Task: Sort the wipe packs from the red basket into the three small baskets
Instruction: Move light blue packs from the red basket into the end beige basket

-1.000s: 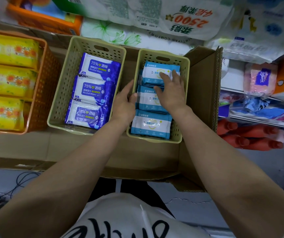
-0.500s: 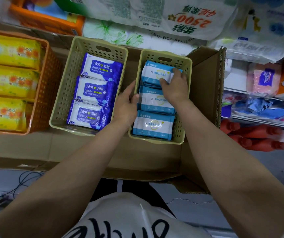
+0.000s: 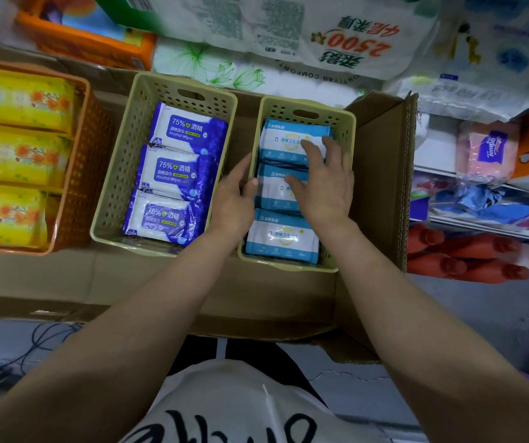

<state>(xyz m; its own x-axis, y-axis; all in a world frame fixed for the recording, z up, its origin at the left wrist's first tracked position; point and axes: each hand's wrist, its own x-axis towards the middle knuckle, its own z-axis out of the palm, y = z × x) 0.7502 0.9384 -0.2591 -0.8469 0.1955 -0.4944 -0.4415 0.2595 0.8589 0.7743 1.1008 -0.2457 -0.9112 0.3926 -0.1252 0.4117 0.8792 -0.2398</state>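
The far light-blue wipe pack (image 3: 292, 142) lies at the 12 o'clock end of the right-hand beige basket (image 3: 341, 123), flat, label up, its long axis running 9 to 3 o'clock across the basket's width, with print reading from the person's side. Two more light-blue packs lie behind it toward 6 o'clock, the middle pack (image 3: 277, 190) and the near pack (image 3: 280, 236), all crosswise the same way, probably because three laid like this fill the basket's length in one neat row. The right hand (image 3: 327, 183) rests on the row with fingers spread and nearly straight, fingertips on the far pack and thumb over the middle one; its grip is loose and closes on nothing, so it looks like pressing or squaring the packs. The left hand (image 3: 234, 199) sits at the basket's 9 o'clock wall, fingers straight and thumb at the rim, seemingly steadying it, holding nothing. At 9 o'clock stands the middle beige basket (image 3: 119, 174) with three dark-blue alcohol wipe packs (image 3: 173, 174) also laid crosswise, and farther toward 9 o'clock the orange basket (image 3: 80, 174) with yellow packs (image 3: 13, 155). All three sit in a cardboard box (image 3: 381, 187). The red basket is not in view, so sorting seems near done.
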